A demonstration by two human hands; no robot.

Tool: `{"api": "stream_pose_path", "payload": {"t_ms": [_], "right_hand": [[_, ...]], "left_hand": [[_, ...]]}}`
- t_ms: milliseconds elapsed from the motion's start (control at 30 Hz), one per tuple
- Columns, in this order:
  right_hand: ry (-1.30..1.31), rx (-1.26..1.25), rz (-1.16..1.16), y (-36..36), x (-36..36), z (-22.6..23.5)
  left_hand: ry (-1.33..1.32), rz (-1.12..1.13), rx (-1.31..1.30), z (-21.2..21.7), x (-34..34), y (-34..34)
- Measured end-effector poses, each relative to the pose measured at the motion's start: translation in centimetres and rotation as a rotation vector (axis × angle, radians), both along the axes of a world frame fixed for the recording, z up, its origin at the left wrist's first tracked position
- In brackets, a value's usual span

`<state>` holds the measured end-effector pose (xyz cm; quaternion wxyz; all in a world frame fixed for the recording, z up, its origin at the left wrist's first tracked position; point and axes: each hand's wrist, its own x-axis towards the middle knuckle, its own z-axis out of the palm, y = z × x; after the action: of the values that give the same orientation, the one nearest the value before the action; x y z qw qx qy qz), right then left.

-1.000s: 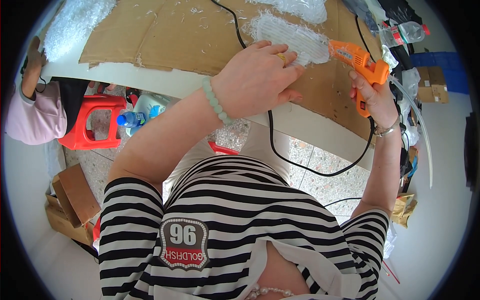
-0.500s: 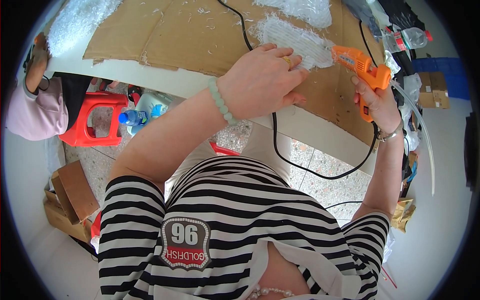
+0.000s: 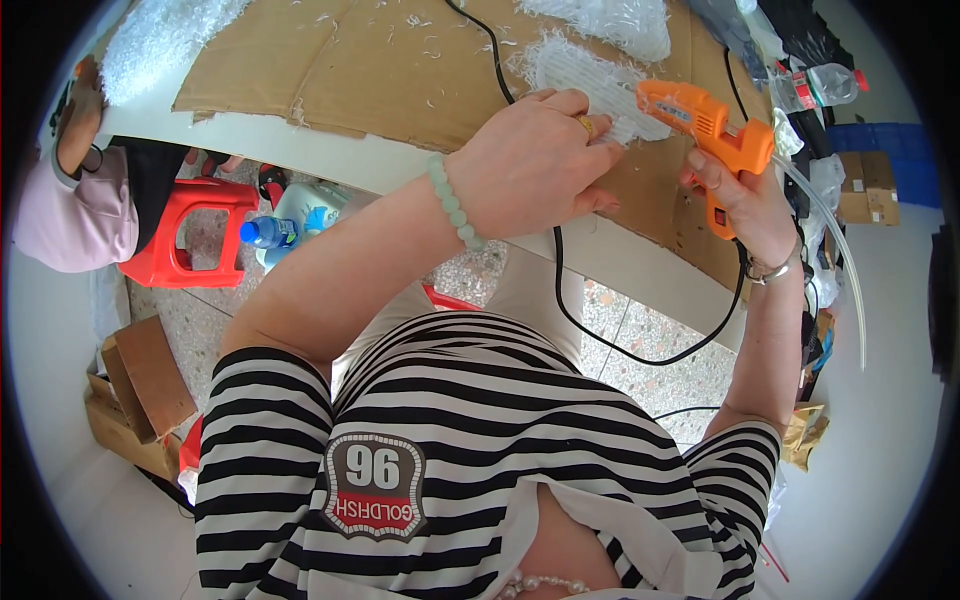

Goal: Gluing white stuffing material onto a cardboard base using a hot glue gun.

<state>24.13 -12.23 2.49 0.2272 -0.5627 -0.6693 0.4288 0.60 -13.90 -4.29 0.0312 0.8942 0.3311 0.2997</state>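
Observation:
My right hand (image 3: 752, 208) is wrapped round the handle of an orange glue gun (image 3: 704, 118). Its nozzle points left, over the right end of a white, stringy, ribbed piece (image 3: 580, 78). A long clear glue stick (image 3: 838, 225) trails from the gun's back. My left hand (image 3: 535, 165) lies at the near edge of that white piece, fingers bent over it and thumb apart; the fingertips are partly hidden. A black cord (image 3: 615, 343) loops from the gun's handle down past the table edge and up under my left hand.
Brown cardboard (image 3: 390, 80) covers the white table (image 3: 340, 160). More white shredded material (image 3: 160, 45) lies far left, another white bundle (image 3: 625, 25) at the back. A plastic bottle (image 3: 825, 85) lies at the right. Beside a red stool (image 3: 165, 250) at left, a person's arm (image 3: 78, 125) shows.
The glue gun has moved left, its nozzle now over the white piece instead of at its right end. My left hand has shifted very slightly, its fingers a little more bent.

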Motion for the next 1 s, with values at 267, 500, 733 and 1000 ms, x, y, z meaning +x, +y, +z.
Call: {"api": "stream_pose_path", "payload": {"t_ms": [267,500,733,1000], "right_hand": [[-0.042,0.012,0.039,1.1,0.0,-0.7],[-0.137,0.033,0.09,1.6,-0.3,-0.6],[-0.145,0.071,0.074,1.7,-1.8,-0.4],[-0.222,0.054,0.097,2.4,-2.7,-0.2]], "left_hand": [[-0.004,0.021,0.082,-0.3,0.2,0.1],[-0.005,0.02,0.09,-0.2,0.3,0.1],[0.026,0.005,0.006,0.1,0.1,-0.1],[-0.009,0.035,0.079,-0.3,0.3,-0.1]]}}
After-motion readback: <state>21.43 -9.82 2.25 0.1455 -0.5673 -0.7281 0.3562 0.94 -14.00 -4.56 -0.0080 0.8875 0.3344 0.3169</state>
